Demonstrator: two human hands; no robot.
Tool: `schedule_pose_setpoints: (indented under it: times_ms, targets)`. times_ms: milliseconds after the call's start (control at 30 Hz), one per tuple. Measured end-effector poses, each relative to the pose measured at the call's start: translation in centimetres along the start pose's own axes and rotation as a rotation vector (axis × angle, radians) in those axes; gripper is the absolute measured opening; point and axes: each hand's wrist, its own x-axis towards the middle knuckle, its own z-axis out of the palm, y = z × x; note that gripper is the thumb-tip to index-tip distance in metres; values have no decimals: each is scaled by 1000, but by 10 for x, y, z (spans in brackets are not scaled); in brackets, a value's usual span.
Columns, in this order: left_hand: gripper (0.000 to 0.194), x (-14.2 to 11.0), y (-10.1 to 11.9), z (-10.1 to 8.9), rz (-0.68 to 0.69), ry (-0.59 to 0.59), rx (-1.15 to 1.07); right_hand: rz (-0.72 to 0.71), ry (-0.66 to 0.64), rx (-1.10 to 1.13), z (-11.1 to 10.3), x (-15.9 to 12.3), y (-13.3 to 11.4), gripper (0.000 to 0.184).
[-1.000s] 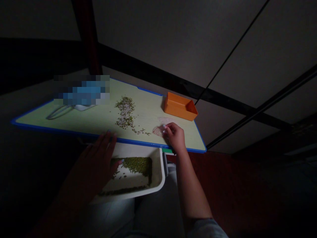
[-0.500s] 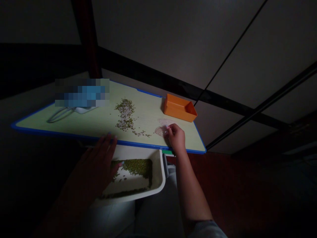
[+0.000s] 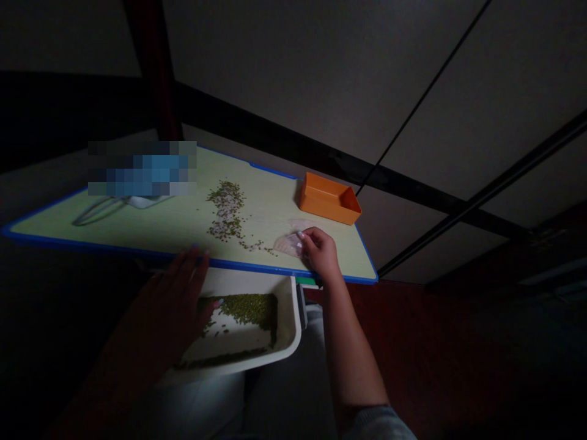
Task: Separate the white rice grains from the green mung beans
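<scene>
Pinched between the thumb and fingers of my right hand point(image 3: 323, 252) is a thin, see-through piece with faint pinkish lines, like clear plastic film point(image 3: 288, 244). It lies low over the right part of the pale board point(image 3: 270, 201) with a blue rim. To its left, small green grains mixed with whitish bits point(image 3: 227, 211) are scattered in a loose patch. My left hand point(image 3: 177, 299) is spread at the board's front edge, in deep shadow, its thumb above a white bin point(image 3: 287, 348). Many green grains point(image 3: 252, 308) sit inside that bin.
An orange open box point(image 3: 328, 208) stands at the board's back right. On the left lies a blurred-out blue object point(image 3: 158, 171) with a pale loop point(image 3: 92, 211) beside it. Panelled cabinet fronts point(image 3: 321, 79) rise behind the board. Reddish floor point(image 3: 394, 342) shows at the right.
The whole view has shifted slightly left. My right hand still pinches the film, whose left part now spreads closer to the scattered grains. My left hand keeps its place at the board's edge.
</scene>
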Motion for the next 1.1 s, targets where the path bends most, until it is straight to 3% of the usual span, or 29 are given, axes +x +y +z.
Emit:
schedule_pose_setpoints:
  times_ms: [700, 1000, 1100]
  targets:
    - [79, 1, 3, -3, -42, -5, -12, -65, -47, -168, -4, -9, 1, 24]
    - [79, 1, 3, -2, -11, 3, 36, -27, -198, -11, -2, -11, -1, 25]
    - [80, 1, 1, -1, 4, -3, 26, -17, -170, 35, -2, -11, -4, 27]
